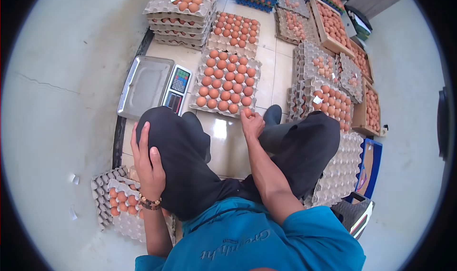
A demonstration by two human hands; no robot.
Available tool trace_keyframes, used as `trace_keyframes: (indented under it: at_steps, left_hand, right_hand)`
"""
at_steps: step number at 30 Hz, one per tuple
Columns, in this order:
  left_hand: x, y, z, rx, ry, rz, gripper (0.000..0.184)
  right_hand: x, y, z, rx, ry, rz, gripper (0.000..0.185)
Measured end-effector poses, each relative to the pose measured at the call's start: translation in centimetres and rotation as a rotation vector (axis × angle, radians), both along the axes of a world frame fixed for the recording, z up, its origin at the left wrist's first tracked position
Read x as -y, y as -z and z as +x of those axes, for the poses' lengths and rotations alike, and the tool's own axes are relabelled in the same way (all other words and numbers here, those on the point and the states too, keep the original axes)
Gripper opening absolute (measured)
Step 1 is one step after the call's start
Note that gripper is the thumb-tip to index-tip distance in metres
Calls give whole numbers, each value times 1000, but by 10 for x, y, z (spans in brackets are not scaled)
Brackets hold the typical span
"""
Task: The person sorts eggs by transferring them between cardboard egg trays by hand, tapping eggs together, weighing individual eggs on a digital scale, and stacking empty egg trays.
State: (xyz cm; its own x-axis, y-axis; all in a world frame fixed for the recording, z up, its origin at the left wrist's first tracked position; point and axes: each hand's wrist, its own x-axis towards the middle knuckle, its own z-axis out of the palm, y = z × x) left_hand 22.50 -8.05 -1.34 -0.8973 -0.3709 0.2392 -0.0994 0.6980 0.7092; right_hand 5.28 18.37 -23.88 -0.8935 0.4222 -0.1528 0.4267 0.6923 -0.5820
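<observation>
Between my boots and the stacks lies a grey tray (pixel 193 99) filled with rows of brown eggs. At its lower right corner my right hand (pixel 253 124) is closed, its fingertips around a brown egg (pixel 247 112). My left hand (pixel 151 164) rests on my left knee with its fingers apart, holding nothing. Behind the full tray sits another tray of brown eggs (pixel 235 29). A scale (pixel 146 87) with a metal plate and a keypad stands left of the trays.
Tall stacks of egg trays (pixel 178 21) rise at the back left, and more (pixel 314 71) on the right. Wooden crates of eggs (pixel 333 28) line the right wall. Beside my left hip is a partly filled tray (pixel 124 195); empty trays (pixel 339 168) lie beside my right leg.
</observation>
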Motion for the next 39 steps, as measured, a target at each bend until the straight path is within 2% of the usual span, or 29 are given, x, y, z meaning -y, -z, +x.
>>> trace_keyframes:
  at_steps: [3, 6, 7, 9, 10, 13, 16, 19, 22, 25, 26, 28, 29, 31, 32, 34, 35, 37, 38, 39]
  left_hand:
    - [-3, -2, 13, 16, -2, -19, 50]
    - [-7, -11, 18, 16, -33, -7, 48]
    - [-11, -15, 21, 20, -45, 5, 48]
    - [-18, -20, 22, -41, -50, -166, 45]
    - [-22, -22, 21, -77, -56, -252, 44]
    - [-46, -31, 6, -181, 116, -27, 41]
    - [-69, -35, -13, -116, 228, 94, 49]
    - [-79, -24, -29, -163, 231, -10, 53]
    - [-80, -19, -28, -172, 199, 1, 55]
    - [-71, -23, -9, -140, 166, 220, 51]
    - [-69, -18, -1, -114, 180, 418, 49]
    - [-66, -5, 21, -228, 109, 786, 48]
    - [-61, -3, 36, -301, 54, 957, 48]
    - [-47, 2, 73, -320, -109, 953, 52]
    - [-41, 7, 96, -356, -222, 932, 52]
    - [-31, 18, 136, -394, -442, 834, 53]
    - [-26, 24, 162, -381, -553, 767, 54]
    - [-17, 44, 209, -360, -765, 685, 52]
    - [-11, 57, 233, -357, -871, 665, 51]
    - [-6, 66, 256, -239, -968, 492, 50]
  right_hand:
    - [-2, 11, -1, -14, -42, -7, 60]
    - [-2, 11, -3, -19, 23, -58, 49]
    - [-4, 10, -4, -3, 156, -232, 46]
    - [-3, 8, -16, 22, 422, -584, 43]
    - [7, -28, -14, 17, 489, -979, 37]
    - [20, -76, -5, 62, 241, -1701, 40]
    - [38, -156, 24, 180, -100, -1915, 47]
    - [54, -215, 53, 234, -239, -1857, 61]
    - [59, -243, 80, 262, -331, -1867, 71]
    - [45, -252, 96, 360, -434, -1874, 77]
    - [44, -262, 101, 375, -427, -1902, 76]
    - [23, -264, 100, 257, -591, -1761, 71]
    - [13, -271, 102, 86, -497, -1649, 68]
    - [-23, -282, 95, -222, -432, -1419, 62]
    - [-57, -278, 86, -364, -590, -1240, 63]
    - [-141, -269, 61, -556, -463, -1108, 69]
    - [-168, -270, 59, -697, -548, -869, 64]
    - [-252, -250, 33, -660, -233, -622, 67]
    - [-282, -237, 30, -634, -154, -400, 66]
    - [-314, -221, 29, -605, -74, -175, 65]
